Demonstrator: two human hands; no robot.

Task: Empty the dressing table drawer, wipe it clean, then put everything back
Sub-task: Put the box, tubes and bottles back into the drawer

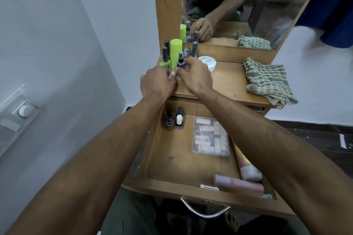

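The wooden drawer (172, 160) stands pulled out below the dressing table top (227, 84). In it are two nail polish bottles (174, 119) at the back left, a clear box of small tubes (211, 136), and pink tubes (238, 184) at the front right. On the top's left corner stand several nail polish bottles and a lime green cylinder (176, 51). My left hand (156, 84) holds a small white and orange item (172, 73) there. My right hand (194, 75) pinches at the same spot, touching a blue spray bottle (180, 62).
A white round jar (207, 62) sits behind my right hand. A striped grey cloth (267, 80) lies on the right of the table top. The mirror (238, 5) rises behind. A wall with a switch plate (21, 112) is on the left.
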